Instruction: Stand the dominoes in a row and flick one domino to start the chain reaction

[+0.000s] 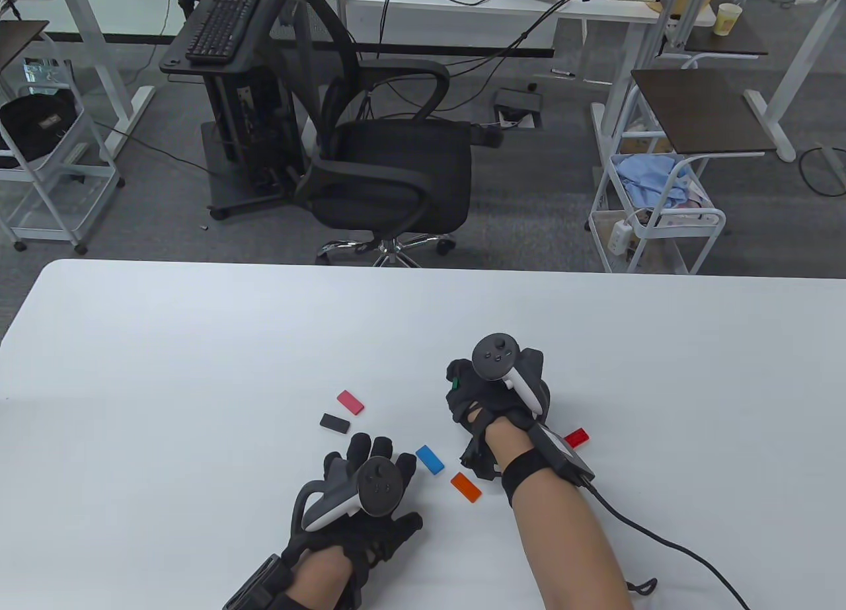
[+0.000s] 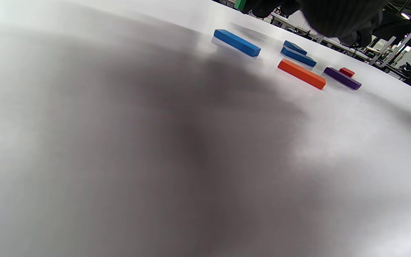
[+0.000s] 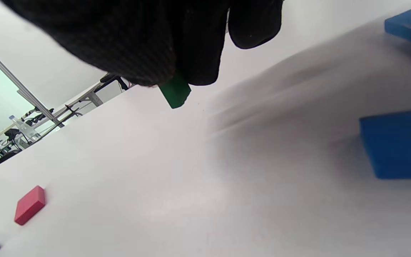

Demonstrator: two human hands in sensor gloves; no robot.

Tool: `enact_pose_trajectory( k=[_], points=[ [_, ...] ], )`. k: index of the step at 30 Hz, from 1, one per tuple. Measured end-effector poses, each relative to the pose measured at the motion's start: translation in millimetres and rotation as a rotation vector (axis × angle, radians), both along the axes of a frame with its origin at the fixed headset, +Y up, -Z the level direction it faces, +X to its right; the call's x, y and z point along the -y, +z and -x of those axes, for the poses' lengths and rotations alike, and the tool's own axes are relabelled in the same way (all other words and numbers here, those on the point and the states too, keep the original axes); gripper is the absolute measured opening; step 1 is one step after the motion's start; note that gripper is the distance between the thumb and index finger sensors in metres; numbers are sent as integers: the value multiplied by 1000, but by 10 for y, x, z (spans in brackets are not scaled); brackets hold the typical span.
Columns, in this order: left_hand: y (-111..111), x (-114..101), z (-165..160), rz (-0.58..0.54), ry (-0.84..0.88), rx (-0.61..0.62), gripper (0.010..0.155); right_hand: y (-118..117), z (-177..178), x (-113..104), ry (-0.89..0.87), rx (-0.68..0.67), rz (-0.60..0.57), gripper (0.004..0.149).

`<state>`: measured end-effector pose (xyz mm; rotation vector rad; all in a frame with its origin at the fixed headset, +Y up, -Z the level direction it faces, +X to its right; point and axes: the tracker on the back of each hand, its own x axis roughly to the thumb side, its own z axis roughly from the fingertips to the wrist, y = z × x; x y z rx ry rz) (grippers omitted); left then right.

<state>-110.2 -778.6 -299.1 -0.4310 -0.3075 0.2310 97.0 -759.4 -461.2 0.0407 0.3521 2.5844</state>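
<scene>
White table, hand holding tilted green domino

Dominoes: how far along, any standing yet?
None visibly standing, so the row isn't started. In hand: the right hand pinches a green domino above the table. Left: the pink, black, blue, orange and red dominoes lie flat, then the flick. The left hand holds nothing.
</scene>
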Motion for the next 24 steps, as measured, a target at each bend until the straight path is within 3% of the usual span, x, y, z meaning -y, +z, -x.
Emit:
enact_pose_trajectory(
  k=[9,24],
  points=[
    [4,-4,-2,2,-4,2,82,14,92,155,44,-21,22,53],
    [7,-6,-11,9,-10,7,82,47,99,167,48,-43,26,53]
  ],
)
